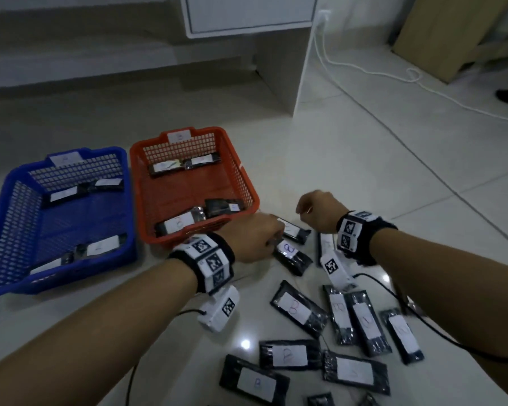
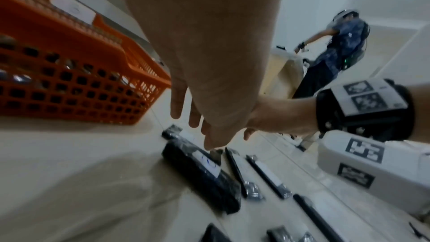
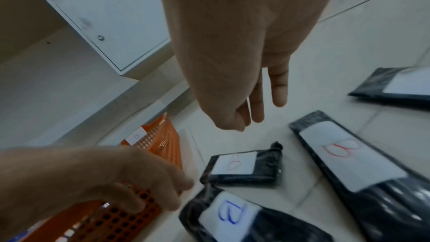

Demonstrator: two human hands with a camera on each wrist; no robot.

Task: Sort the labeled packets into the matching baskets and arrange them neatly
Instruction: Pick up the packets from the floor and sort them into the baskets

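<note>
Packets, black with white handwritten labels: a loose scatter (image 1: 320,341) lies on the pale tiled floor (image 1: 364,159) to the right of the baskets, some overlapping. Packet with a blue-inked label (image 1: 291,256) (image 2: 204,174) (image 3: 232,216) lies just beside the near right corner of the red basket (image 1: 247,183) (image 2: 97,87) (image 3: 163,141); a smaller packet with a red-inked label (image 1: 295,231) (image 3: 242,167) lies just beyond it. Left hand (image 1: 254,237) (image 2: 209,98) (image 3: 111,176) is over these two, fingers (image 2: 210,143) hanging loosely apart and reaching down to the blue-inked packet's end; whether they touch it cannot be told. Right hand (image 1: 317,210) (image 3: 235,73) is above the floor near the same packets, fingers (image 3: 278,87) relaxed and holding nothing. Red basket, paper tag on its far rim, holds four packets, two at each end. Blue basket (image 1: 18,200), also tagged, stands just to its left and likewise holds four. Both wrists carry black bands with white marker blocks. A white cable (image 1: 364,74) runs across the floor beyond.
</note>
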